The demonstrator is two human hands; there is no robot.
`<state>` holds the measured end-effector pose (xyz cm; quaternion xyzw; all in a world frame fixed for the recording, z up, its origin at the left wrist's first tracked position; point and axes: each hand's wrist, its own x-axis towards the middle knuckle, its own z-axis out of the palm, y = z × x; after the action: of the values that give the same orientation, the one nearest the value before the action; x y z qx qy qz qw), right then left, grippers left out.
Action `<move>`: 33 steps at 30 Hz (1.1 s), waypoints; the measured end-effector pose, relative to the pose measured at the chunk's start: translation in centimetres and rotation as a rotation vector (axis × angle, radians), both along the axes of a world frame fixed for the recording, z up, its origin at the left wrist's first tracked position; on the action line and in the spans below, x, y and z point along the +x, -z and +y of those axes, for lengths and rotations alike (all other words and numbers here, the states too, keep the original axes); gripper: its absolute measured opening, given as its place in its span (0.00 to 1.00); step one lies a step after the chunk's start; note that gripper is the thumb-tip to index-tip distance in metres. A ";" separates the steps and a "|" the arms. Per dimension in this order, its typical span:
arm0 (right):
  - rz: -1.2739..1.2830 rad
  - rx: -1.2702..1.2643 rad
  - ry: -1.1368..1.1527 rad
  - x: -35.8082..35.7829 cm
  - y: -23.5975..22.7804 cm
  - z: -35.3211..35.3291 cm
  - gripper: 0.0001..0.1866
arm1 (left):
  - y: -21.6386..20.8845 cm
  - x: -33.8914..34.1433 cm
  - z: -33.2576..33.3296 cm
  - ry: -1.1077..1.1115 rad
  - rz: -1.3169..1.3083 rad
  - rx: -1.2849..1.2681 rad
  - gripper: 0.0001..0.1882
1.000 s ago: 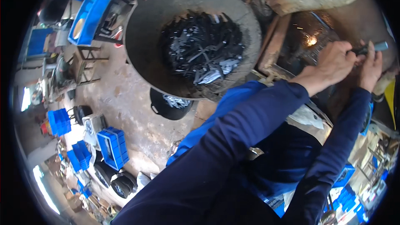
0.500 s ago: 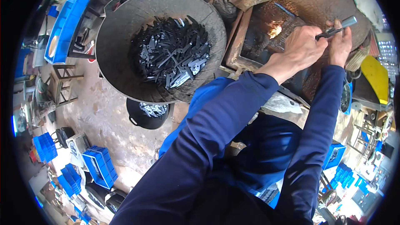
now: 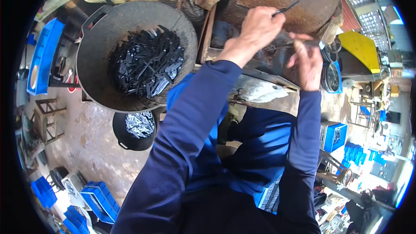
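My left hand is closed round a thin dark metal piece, whose narrow end sticks out up and to the right. Just to its right, my right hand has its thumb and fingers about a silver-ended bar-like tool; motion blurs the fingers and the rest of the tool. Both hands are above a brown, wet-looking trough, apart from each other. Left of them stands a big dark round pan with a heap of black flat metal pieces in it.
Below the pan, a black bucket holds shiny silver pieces. A white sack-like sheet hangs at the trough's near edge. On the right is a yellow panel; blue crates and a wooden stool stand on the left.
My hands have moved apart; they were together on the dark piece and the tool. The sparks-like bright glow in the trough is gone. The whole view has shifted, with things further left.
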<state>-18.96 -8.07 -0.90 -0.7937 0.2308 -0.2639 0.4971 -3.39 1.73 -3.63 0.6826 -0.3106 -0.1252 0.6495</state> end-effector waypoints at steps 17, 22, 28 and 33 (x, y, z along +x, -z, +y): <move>0.190 -0.197 -0.165 -7.6 2.6 1.0 0.14 | 3.8 2.1 0.2 0.218 -0.357 0.678 0.16; 0.087 0.233 0.096 -4.8 2.7 -1.0 0.13 | 7.0 3.0 -0.8 0.256 -0.379 0.651 0.16; -0.035 0.345 0.095 -0.8 3.8 -2.6 0.16 | 5.9 3.6 -1.6 0.225 -0.224 0.458 0.17; -0.171 0.570 0.046 1.4 3.3 -1.9 0.16 | 2.0 0.8 -0.9 0.472 0.191 0.244 0.16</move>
<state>-17.60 -9.96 -4.20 -0.5914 0.2709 -0.2656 0.7115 -2.62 0.80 -5.62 0.6496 -0.3810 -0.3733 0.5418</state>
